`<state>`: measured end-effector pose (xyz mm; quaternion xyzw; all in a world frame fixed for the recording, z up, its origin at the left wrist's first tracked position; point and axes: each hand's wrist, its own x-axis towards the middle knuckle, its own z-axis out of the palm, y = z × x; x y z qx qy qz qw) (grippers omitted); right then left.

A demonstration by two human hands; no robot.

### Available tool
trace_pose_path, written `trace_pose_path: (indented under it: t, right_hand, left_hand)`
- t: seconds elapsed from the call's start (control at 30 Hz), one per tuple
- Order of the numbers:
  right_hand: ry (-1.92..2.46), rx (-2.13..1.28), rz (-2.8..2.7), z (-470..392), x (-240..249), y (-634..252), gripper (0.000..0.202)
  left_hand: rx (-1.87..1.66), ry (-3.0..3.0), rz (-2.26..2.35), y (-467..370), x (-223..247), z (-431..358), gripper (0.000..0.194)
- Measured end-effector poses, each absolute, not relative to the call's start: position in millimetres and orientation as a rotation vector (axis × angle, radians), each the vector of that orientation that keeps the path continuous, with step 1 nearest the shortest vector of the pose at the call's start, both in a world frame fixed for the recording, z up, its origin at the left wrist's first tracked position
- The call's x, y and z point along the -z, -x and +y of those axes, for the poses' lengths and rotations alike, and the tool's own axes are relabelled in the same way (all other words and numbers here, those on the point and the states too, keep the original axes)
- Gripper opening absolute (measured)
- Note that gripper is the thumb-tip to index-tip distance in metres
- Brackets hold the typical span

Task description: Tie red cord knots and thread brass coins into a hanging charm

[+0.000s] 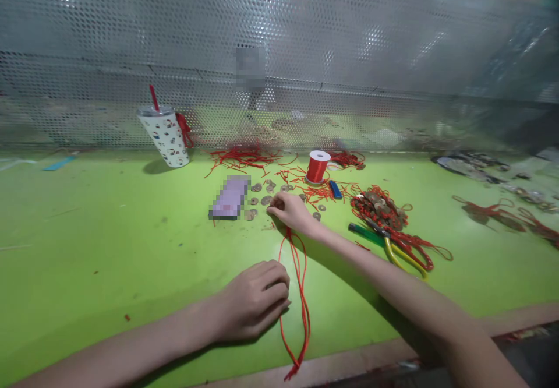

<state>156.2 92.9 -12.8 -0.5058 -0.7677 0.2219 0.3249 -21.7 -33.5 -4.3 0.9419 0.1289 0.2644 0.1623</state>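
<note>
My left hand (257, 300) rests low on the green table, its fingers curled beside a looped red cord (304, 300); whether it grips a strand is hidden. Farther up, my right hand (290, 210) reaches in among scattered bronze coins (266, 200), thumb and fingertips pinched together at the coins' edge. What lies between those fingertips is too small to make out. The red cord runs from below my right wrist down to the table's front edge, where its ends are knotted.
Behind the coins are a red thread spool (317, 168), a blue lighter (335, 189) and cord scraps. Pliers (393, 248) and a coin pile (379, 208) lie right. A purple pixelated object (231, 197) and patterned cup (166, 137) are left. Metal mesh (279, 97) stands behind.
</note>
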Motion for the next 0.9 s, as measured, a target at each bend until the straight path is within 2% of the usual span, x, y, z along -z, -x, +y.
trace_pose_path:
  t: [0.2, 0.4, 0.67, 0.9]
  right_hand:
    - [1.220, -0.706, -1.966, 94.7, 13.5, -154.1, 0.012]
    - [1.201, -0.773, -1.930, 89.6, 8.3, -150.5, 0.009]
    - [1.187, -0.590, -2.004, 94.1, 10.6, -152.4, 0.013]
    - [1.244, -0.572, -1.997, 92.2, 6.2, -148.8, 0.012]
  left_hand:
    - [-0.752, -2.682, 0.378, 21.3, 2.9, -34.2, 0.012]
    - [-0.758, -2.673, 0.391, 20.9, 2.0, -34.8, 0.012]
    - [-0.740, -2.676, 0.384, 21.7, 1.8, -33.8, 0.012]
    - [-0.747, -2.679, 0.377, 21.5, 0.9, -33.6, 0.012]
